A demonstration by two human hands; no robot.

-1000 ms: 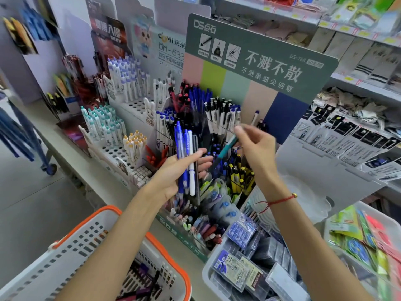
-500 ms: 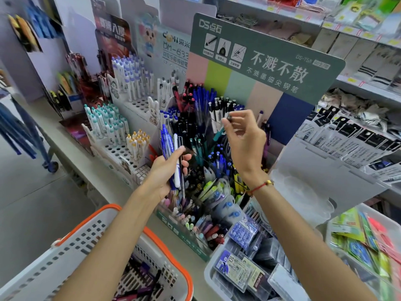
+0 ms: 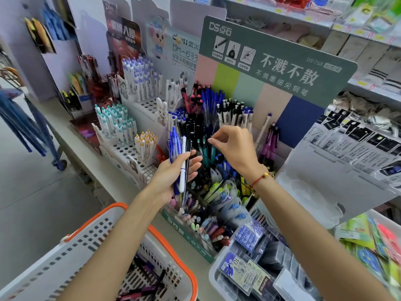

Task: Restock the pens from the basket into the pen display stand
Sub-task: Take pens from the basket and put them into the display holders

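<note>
basket (image 3: 54, 253), white w/ orange rim, sits nearest at bottom left, a few pens (image 3: 141, 279) lying in its bottom. just right of it a clear bin (image 3: 213, 270) of packaged refills, tight against the stand's front edge. the surface (image 3: 71, 148) runs off to the left w/ bare room along its edge. left hand (image 3: 173, 177) is palm-up over the front compartments, fingers curled round a bunch of pens (image 3: 180, 157), blue, white & black, tips up. right hand (image 3: 234, 146) reaches further in, wrist bent down, thumb & forefinger pinching the top of a teal pen (image 3: 213, 152) standing in a middle slot of the pen stand (image 3: 188, 240). hands near each other, not touching. behind: green sign (image 3: 282, 61), shelves (image 3: 368, 38).
</note>
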